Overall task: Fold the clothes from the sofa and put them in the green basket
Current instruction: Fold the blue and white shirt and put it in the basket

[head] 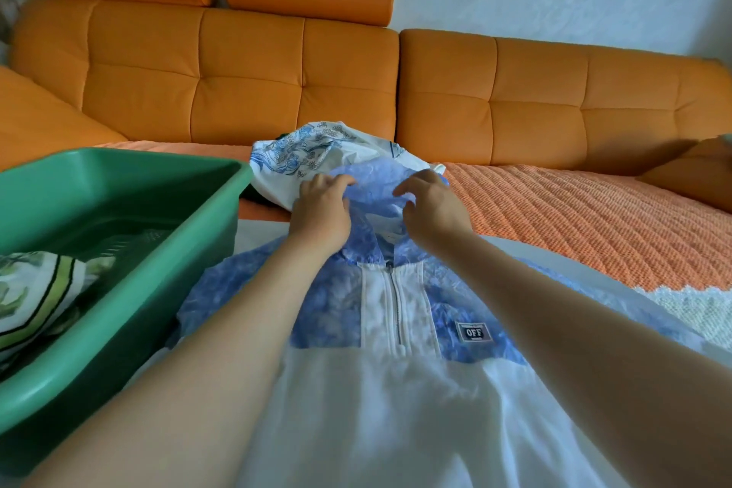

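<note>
Blue-and-white zip-front hooded jacket lies spread flat on the white surface, its hood at the far edge by the orange leather sofa. Left hand and right hand each have curled fingers gripping the hood. Green plastic basket sits at the left edge and holds a folded green-striped garment.

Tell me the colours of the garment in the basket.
The garment is white with green and black stripes, in the basket; head view.
</note>
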The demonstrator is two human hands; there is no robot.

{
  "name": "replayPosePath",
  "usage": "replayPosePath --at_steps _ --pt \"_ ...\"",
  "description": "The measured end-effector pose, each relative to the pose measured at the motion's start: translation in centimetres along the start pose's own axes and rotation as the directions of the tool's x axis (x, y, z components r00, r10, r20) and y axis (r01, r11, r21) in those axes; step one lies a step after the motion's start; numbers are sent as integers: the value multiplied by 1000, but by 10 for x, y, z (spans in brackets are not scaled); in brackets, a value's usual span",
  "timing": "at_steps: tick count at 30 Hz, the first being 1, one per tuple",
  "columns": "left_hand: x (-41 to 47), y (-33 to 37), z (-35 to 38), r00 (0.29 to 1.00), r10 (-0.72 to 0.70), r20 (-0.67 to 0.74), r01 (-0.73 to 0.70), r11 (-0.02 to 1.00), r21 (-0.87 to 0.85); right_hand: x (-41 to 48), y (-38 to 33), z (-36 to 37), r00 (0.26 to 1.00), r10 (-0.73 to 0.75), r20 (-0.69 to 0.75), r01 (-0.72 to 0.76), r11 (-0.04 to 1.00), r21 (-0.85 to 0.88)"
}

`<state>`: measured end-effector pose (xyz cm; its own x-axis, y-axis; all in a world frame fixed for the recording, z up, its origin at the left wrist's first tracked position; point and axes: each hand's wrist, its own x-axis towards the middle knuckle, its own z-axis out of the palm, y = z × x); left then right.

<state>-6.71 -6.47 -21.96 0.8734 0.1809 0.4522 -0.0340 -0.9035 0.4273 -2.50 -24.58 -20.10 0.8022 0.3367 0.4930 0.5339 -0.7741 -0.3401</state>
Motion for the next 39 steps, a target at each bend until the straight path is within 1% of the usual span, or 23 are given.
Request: replayPosePath --at_steps 3,5,8,11,13,15,18,20,22,24,25,26,28,29,31,32,33,34,35,36,37,38,39 --pt "6 -14 3 999 -35 24 34 999 30 26 -3 12 988 -20 156 54 975 -214" --pt "5 -20 6 998 -43 43 44 999 -12 38 -4 22 970 7 243 77 939 -336" --pt "5 -27 8 995 -81 55 87 987 -132 45 -7 35 958 75 277 32 932 -362" --pt "6 -30 3 994 -112 21 114 981 -159 45 -11 36 969 119 216 -43 943 -330" --pt "6 -29 -4 991 -129 -17 127 987 -101 41 -14 30 989 65 133 -35 976 -214" --pt "7 -26 -13 992 -122 -37 121 993 -14 33 -19 19 1000 -26 9 26 998 -55" --pt "5 -14 -27 992 -38 -119 49 994 95 16 -31 -3 976 -114 -187 140 981 131" --pt "1 -3 -36 985 49 -164 -30 993 117 -1 -37 -15 966 -114 -231 158 970 184" --pt "-7 10 -50 983 90 -163 -84 996 40 -20 -39 -26 976 -87 -201 121 980 161" --pt "-19 21 -63 983 100 -153 -107 993 -41 -39 -38 -35 983 -47 -177 47 999 -9" --pt "-27 26 -70 982 118 -150 -127 991 -48 -48 -37 -41 984 -19 -179 2 995 -95" --pt "-34 31 -76 980 142 -142 -149 988 -37 -58 -38 -46 983 12 -183 -39 989 -144" --pt "-50 41 -87 983 163 -81 -164 986 -10 -75 -40 -59 982 50 -182 -78 986 -146" --pt "-58 45 -92 986 167 -25 -167 986 -5 -83 -41 -64 984 57 -172 -80 988 -134" --pt "-72 52 -101 974 184 134 -186 983 0 -98 -41 -75 992 51 -119 -69 986 -152" --pt "-80 55 -106 952 183 247 -188 982 -3 -104 -42 -79 997 48 -65 -60 981 -185" --pt "-88 56 -111 908 173 382 -183 983 -9 -111 -42 -83 998 56 9 -52 974 -220" --pt "-97 56 -114 837 151 526 -169 986 -14 -118 -42 -87 992 73 103 -45 966 -256" --pt "-107 56 -118 739 108 665 -134 991 -12 -124 -41 -91 973 96 209 -30 954 -300" --pt "-117 55 -121 634 46 772 -79 997 5 -129 -40 -95 941 128 314 -11 937 -350" --pt "-126 53 -121 573 -3 820 -25 999 22 -132 -38 -100 902 172 397 1 917 -399" --pt "-133 49 -119 576 -20 817 19 1000 11 -135 -35 -105 868 223 444 -5 897 -441" --pt "-139 45 -116 624 -9 782 57 998 -35 -136 -34 -109 852 266 451 -27 882 -471"
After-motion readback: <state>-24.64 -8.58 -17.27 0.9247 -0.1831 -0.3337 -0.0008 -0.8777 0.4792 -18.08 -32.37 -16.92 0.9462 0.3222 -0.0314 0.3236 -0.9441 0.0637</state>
